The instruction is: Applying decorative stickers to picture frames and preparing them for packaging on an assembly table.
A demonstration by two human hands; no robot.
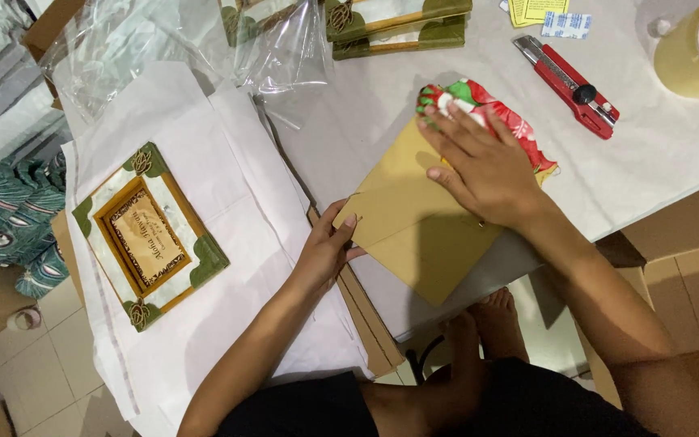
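Note:
A brown paper envelope (411, 226) lies on the white table (657, 154), partly over its near edge. My right hand (479, 162) presses flat on its upper part. My left hand (327, 247) pinches the envelope's folded left corner. A red, green and white patterned cloth item (519, 125) sticks out from under the envelope and my right hand. To the left, a small picture frame (149, 236) with green corners rests on white wrapping paper (228, 178).
A red utility knife (568, 85) and a roll of clear tape (693, 53) lie at the far right. More frames (398, 24) and clear plastic bags (147, 40) sit at the back. Cardboard (370, 324) lies under the paper. My feet (479, 324) show below.

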